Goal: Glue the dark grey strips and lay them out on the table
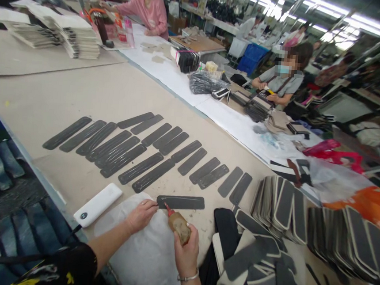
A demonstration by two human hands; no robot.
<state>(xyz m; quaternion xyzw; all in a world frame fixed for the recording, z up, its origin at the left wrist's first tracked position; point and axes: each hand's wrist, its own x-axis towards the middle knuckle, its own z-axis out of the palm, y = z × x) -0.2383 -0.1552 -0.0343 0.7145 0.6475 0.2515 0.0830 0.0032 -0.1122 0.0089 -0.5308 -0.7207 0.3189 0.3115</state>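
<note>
A squeeze bottle (180,228) with a brownish body and a red nozzle is gripped in my right hand (188,248). Its nozzle points down at the left part of a dark, flat strip (184,202), along which a thin shiny line of glue runs. At the strip's left end are the closed fingers of my left hand (142,215), holding it down on the table. Beyond my hands, several dark strips (150,174) with rounded ends lie in slanting rows, many with glossy lines on top. A white, cloudy sheet (140,249) spreads beneath my forearms.
A white power bank (98,204) with a cable lies left of my left hand. To the right are stacked padded pieces (282,208) and a loose heap (255,263) of similar ones. Paper-like stacks (69,34) stand at the far left. Other people work at tables beyond.
</note>
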